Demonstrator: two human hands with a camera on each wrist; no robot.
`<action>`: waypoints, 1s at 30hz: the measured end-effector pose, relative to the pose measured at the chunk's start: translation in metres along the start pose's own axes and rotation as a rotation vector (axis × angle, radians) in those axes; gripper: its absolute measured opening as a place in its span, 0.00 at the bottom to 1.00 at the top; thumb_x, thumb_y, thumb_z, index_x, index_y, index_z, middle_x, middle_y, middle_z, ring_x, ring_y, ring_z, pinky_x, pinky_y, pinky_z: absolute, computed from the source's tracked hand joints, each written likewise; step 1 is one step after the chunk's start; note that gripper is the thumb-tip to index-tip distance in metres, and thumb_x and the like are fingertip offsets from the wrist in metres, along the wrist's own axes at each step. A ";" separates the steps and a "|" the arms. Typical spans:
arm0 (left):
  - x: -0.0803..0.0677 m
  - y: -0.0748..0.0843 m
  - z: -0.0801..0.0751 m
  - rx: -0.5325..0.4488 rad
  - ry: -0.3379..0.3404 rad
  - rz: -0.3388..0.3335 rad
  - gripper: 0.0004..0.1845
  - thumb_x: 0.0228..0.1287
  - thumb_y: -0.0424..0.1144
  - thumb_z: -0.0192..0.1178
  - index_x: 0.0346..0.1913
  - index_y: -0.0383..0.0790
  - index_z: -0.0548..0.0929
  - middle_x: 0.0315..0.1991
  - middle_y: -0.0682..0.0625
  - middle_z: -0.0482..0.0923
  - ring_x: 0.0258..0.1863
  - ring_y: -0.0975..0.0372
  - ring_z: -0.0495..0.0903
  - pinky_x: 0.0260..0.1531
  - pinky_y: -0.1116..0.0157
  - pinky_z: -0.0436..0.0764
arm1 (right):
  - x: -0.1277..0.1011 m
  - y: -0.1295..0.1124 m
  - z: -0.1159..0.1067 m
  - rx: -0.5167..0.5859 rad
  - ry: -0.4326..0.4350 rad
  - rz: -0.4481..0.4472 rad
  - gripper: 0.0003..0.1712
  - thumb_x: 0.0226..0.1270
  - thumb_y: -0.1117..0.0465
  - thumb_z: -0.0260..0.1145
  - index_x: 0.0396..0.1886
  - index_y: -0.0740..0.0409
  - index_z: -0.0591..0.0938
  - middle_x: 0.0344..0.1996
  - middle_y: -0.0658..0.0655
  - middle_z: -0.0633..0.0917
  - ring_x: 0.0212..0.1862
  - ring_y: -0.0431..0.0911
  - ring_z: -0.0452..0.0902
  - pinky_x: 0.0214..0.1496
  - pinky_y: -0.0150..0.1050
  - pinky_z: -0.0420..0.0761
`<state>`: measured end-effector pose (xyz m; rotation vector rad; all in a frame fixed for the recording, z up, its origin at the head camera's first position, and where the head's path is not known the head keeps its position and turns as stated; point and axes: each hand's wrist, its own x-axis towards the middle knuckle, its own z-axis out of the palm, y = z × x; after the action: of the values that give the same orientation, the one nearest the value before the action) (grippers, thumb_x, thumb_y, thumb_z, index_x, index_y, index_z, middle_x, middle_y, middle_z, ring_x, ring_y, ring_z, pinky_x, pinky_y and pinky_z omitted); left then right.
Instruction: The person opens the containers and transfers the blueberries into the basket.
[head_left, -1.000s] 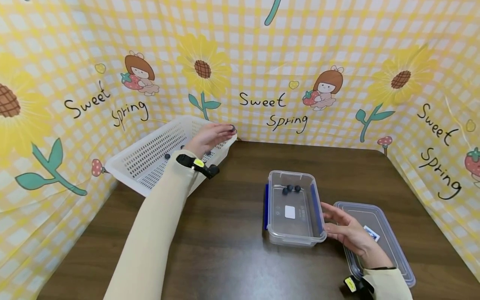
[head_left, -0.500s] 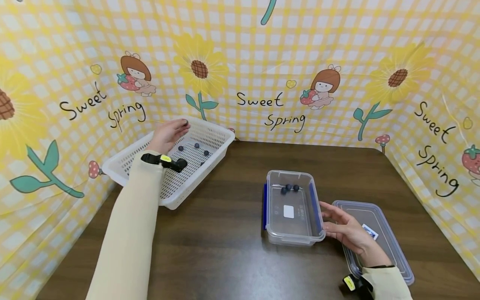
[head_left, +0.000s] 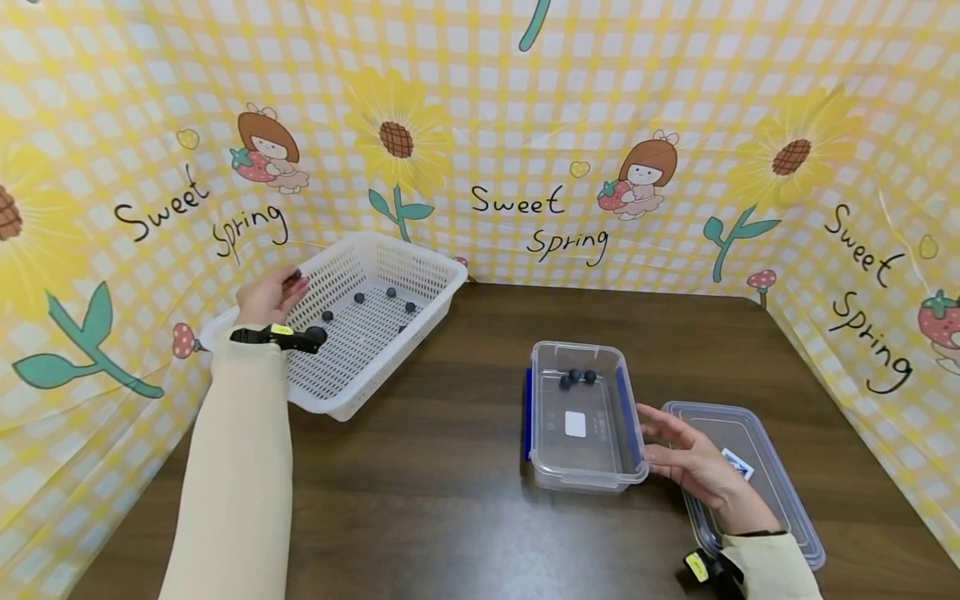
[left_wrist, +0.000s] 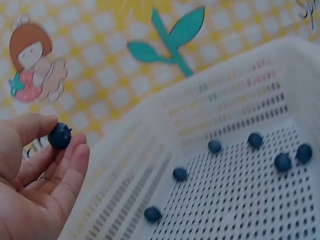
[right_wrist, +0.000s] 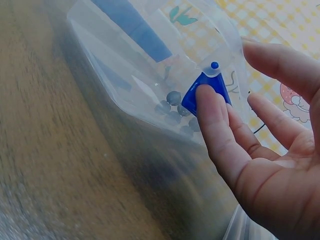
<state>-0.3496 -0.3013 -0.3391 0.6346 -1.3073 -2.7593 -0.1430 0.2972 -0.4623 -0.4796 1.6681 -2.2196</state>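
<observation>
My left hand (head_left: 270, 296) is at the left side of a white slotted basket (head_left: 360, 379). In the left wrist view its thumb and finger pinch a dark blueberry (left_wrist: 60, 136). Several more blueberries (left_wrist: 215, 146) lie spread over the basket floor. To the right, a clear plastic container (head_left: 577, 462) with blue side latches stands uncovered, holding a few blueberries (head_left: 575, 375) near its far end. My right hand (head_left: 697, 467) touches the container's right side with loosely extended fingers, and one fingertip rests on the blue latch (right_wrist: 212, 85) in the right wrist view.
The container's clear lid (head_left: 757, 467) lies on the table at right, partly under the right hand and wrist. A brown wooden table (head_left: 420, 508) bears everything. Yellow checked cloth (head_left: 510, 125) with printed sunflowers hangs behind and at both sides.
My left hand has moved left across the basket, from its far right rim to its left side, carrying the blueberry. The right hand stays at the container.
</observation>
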 end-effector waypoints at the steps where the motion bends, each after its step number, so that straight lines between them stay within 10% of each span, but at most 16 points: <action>1: 0.000 0.001 -0.004 -0.009 0.029 -0.012 0.02 0.70 0.29 0.60 0.38 0.32 0.80 0.24 0.44 0.82 0.26 0.59 0.85 0.42 0.68 0.86 | 0.000 0.000 0.000 -0.004 0.004 0.003 0.34 0.70 0.78 0.56 0.67 0.42 0.76 0.53 0.55 0.76 0.48 0.45 0.83 0.51 0.38 0.85; 18: 0.010 -0.001 -0.021 -0.049 0.180 -0.207 0.14 0.73 0.39 0.57 0.57 0.43 0.69 0.26 0.44 0.77 0.26 0.57 0.84 0.50 0.69 0.82 | 0.000 -0.001 0.002 -0.011 0.020 0.011 0.33 0.69 0.78 0.57 0.67 0.43 0.76 0.52 0.55 0.77 0.47 0.44 0.83 0.50 0.38 0.85; 30: 0.010 -0.008 -0.010 0.022 0.094 -0.221 0.17 0.75 0.36 0.54 0.62 0.42 0.66 0.25 0.44 0.76 0.23 0.56 0.83 0.50 0.68 0.82 | 0.000 -0.002 0.003 -0.002 0.015 0.012 0.34 0.70 0.78 0.56 0.67 0.44 0.76 0.52 0.55 0.77 0.47 0.45 0.84 0.51 0.38 0.85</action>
<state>-0.3539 -0.3054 -0.3541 0.9523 -1.3238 -2.8453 -0.1414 0.2954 -0.4599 -0.4536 1.6761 -2.2192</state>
